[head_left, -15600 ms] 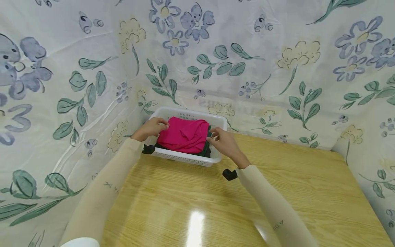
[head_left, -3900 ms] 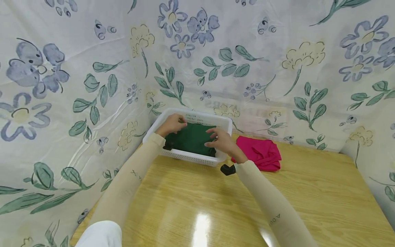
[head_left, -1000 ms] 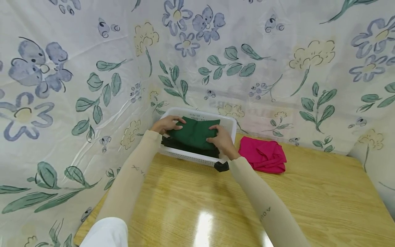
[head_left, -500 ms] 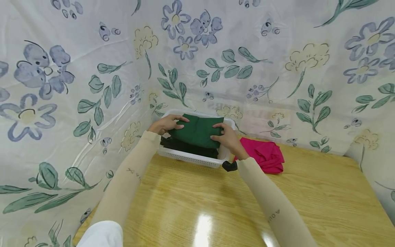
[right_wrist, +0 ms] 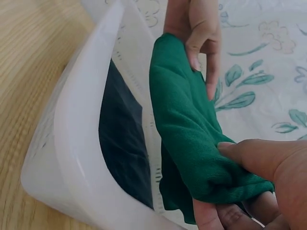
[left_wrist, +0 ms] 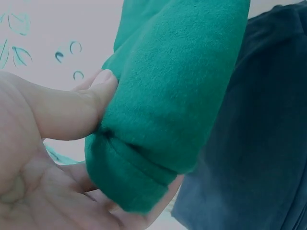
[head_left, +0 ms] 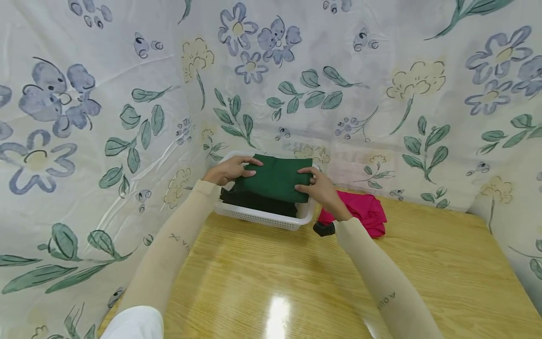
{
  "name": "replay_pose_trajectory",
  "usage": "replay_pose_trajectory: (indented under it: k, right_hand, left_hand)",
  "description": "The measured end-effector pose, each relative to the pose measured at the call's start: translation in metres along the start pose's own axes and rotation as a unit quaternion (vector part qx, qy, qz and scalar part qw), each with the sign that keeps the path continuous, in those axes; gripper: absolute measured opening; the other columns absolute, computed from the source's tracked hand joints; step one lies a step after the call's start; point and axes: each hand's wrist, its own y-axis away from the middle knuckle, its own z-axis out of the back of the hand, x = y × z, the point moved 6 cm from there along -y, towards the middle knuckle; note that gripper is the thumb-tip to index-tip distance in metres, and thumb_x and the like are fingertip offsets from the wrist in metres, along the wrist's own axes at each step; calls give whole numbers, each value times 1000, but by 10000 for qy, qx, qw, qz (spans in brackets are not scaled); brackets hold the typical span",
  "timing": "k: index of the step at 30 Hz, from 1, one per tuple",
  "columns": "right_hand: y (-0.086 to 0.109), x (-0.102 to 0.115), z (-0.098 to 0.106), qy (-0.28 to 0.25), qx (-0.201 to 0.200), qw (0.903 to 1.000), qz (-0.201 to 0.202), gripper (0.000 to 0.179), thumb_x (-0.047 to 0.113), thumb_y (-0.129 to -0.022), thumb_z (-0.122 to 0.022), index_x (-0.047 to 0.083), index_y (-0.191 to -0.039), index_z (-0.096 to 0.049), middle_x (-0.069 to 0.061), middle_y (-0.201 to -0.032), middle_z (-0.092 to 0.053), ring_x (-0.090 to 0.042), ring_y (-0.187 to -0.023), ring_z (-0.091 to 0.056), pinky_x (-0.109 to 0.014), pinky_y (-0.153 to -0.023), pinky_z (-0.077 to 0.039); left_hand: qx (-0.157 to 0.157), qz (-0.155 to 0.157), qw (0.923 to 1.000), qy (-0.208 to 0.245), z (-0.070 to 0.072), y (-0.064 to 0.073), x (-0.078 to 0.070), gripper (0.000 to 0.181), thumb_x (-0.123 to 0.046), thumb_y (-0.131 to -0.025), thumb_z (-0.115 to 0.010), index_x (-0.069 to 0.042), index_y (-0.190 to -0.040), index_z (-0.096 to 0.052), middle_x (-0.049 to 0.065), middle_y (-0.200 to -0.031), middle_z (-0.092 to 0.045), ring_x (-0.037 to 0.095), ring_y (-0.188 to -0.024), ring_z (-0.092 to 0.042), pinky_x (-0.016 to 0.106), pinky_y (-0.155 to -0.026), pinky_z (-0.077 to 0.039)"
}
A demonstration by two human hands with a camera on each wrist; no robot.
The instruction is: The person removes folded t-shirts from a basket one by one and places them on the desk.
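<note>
A folded green cloth (head_left: 279, 181) is held up over the white plastic basket (head_left: 258, 216). My left hand (head_left: 230, 170) grips its left end, the thumb on one face and the fingers behind, as the left wrist view shows. At the other end my right hand (head_left: 319, 187) pinches the cloth between thumb and fingers. The right wrist view has the green cloth (right_wrist: 187, 115) raised clear of a dark folded cloth (right_wrist: 127, 139) that lies inside the basket. That dark cloth (head_left: 260, 203) shows below the green one in the head view.
A folded bright pink cloth (head_left: 368, 212) lies on the wooden table (head_left: 237, 273), right of the basket and partly behind my right wrist. Floral-print sheeting (head_left: 296, 108) hangs close behind the basket and along the left side.
Earlier the pink cloth lay on top in the basket; now it is on the table. Both hands took hold of the green cloth, and over the last second it rises and shifts slightly right.
</note>
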Motion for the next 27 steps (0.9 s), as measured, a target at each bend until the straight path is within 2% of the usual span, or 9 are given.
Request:
replay_pose_trajectory:
  k: [8, 10, 13, 16, 17, 20, 23, 27]
  right_hand:
    - [6, -5, 14, -372, 58, 9992, 108, 49, 15, -96, -76, 15, -142, -57, -21, -146, -55, -32, -126, -62, -46, -95, -55]
    - [8, -6, 19, -389, 58, 9991, 133, 50, 16, -96, -76, 15, -142, -57, -21, -145, -56, -32, -125, -62, -46, -95, -55]
    - [11, -8, 24, -467, 59, 9988, 138, 50, 15, -96, -76, 15, -142, -57, -21, -143, -57, -32, -124, -63, -46, -95, -55]
    - [15, -9, 30, -441, 39, 9989, 155, 50, 16, -96, -75, 16, -142, -57, -22, -143, -57, -32, -124, -63, -47, -95, -55]
    - [17, -9, 32, -434, 23, 9989, 149, 50, 16, -96, -76, 17, -142, -57, -22, -142, -57, -32, -124, -63, -47, -96, -55]
    - [20, -11, 38, -361, -22, 9992, 150, 50, 16, -96, -75, 18, -142, -57, -22, -143, -57, -33, -125, -62, -48, -96, -54]
    - [23, -13, 43, -407, -44, 9991, 131, 50, 15, -96, -76, 17, -142, -57, -23, -143, -57, -34, -125, -62, -49, -97, -54]
    - [28, -14, 50, -452, -42, 9989, 154, 51, 14, -96, -75, 15, -143, -56, -24, -140, -59, -35, -123, -63, -48, -95, -55]
  left_hand:
    - [206, -174, 9996, -83, -11, -1, -12, 42, -16, -105, -60, -19, -147, -57, 9, -165, -28, 11, -47, -24, 29, -51, -32]
    - [223, -148, 9996, -45, -14, 0, -16, 42, -15, -105, -61, -20, -146, -57, 8, -166, -26, 12, -49, -24, 30, -54, -32]
    - [281, -128, 9995, 50, -19, -2, -21, 43, -13, -105, -61, -19, -147, -56, 8, -169, -19, 11, -59, -38, 31, -61, -39]
    - [299, -144, 9994, 83, -24, -2, -25, 43, -12, -105, -61, -19, -147, -56, 7, -170, -15, 12, -63, -38, 32, -63, -40]
    - [313, -164, 9994, 50, -26, -3, -26, 43, -13, -105, -60, -19, -147, -56, 7, -170, -15, 11, -62, -38, 31, -63, -40]
    - [305, -235, 9993, -39, -30, -3, -29, 42, -15, -105, -61, -21, -146, -57, 6, -170, -17, 13, -53, -26, 31, -59, -34]
    - [324, -344, 9988, -103, -34, -5, -33, 42, -16, -104, -62, -22, -145, -57, 6, -168, -22, 13, -50, -24, 30, -58, -33]
    - [345, -456, 9983, -111, -41, -7, -40, 41, -16, -104, -63, -21, -144, -58, 7, -164, -28, 14, -54, -25, 33, -62, -34]
